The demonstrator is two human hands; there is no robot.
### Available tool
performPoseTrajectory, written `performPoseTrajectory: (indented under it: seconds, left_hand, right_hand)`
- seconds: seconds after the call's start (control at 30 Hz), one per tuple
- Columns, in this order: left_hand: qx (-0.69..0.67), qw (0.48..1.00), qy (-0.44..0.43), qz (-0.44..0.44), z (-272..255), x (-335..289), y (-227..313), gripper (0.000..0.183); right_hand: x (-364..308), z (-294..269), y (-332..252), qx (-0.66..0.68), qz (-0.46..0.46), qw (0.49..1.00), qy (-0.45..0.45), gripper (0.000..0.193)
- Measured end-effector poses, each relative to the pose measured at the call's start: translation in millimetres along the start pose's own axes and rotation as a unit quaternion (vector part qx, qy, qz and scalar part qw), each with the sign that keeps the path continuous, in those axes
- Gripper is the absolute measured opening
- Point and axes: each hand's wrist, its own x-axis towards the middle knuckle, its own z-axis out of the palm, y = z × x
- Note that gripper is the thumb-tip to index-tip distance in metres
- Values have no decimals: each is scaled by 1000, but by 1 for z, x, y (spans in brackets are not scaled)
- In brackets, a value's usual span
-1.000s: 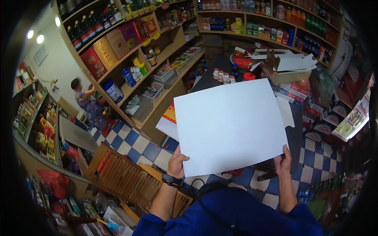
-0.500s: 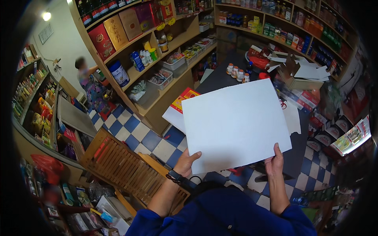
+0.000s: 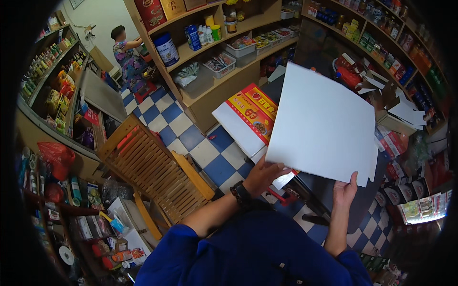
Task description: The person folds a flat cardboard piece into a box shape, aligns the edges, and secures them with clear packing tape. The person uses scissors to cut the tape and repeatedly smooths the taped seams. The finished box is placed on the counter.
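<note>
Head view: I am gripping a blank white cardboard sheet [image 3: 324,124] with both hands. My left hand [image 3: 261,178] is closing on its lower-left corner, the thumb lying along the near edge. My right hand [image 3: 344,191] is pinching the same near edge further right, thumb uppermost; the fingers beneath are partly hidden, so I cannot tell their full placement. The sheet is extending forward from both hands, its far edge pointing away from me, and is slanting above a dark table [image 3: 367,198]. I cannot tell whether its far part is touching anything.

A red-and-yellow printed carton [image 3: 250,114] is lying left of the sheet, just beyond my left hand; the sheet is covering its right side from view. An opened cardboard box [image 3: 402,123] is standing beyond the sheet, to the right. A slatted wooden chair [image 3: 148,167] is standing to my left on the blue-and-white checkered floor [image 3: 191,136]. A black wristband [image 3: 240,193] is encircling my left wrist.
</note>
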Motion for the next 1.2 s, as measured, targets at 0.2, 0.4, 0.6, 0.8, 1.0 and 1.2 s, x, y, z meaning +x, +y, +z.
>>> performPoseTrajectory:
  seconds: [0.2,0.4,0.6,0.8,1.0,1.2]
  left_hand:
    - [14,989,132,65,10,34,21,48]
    - [13,983,183,28,-64,68,98,39]
    - [-54,985,164,1,-182,99,144,33]
    - [-123,972,190,63,-310,123,216,35]
    - [-57,973,219,44,-373,121,258,30]
    - [-45,976,211,20,-400,125,251,27]
  right_hand:
    - [-26,46,82,5,104,994,-36,35]
    - [-33,77,151,-79,220,971,-56,29]
    - [-15,102,224,-187,237,941,-152,41]
    - [5,74,297,-372,103,885,-261,53]
    - [6,-85,292,-613,-153,748,204,49]
    - [11,-184,261,-606,-122,670,412,51]
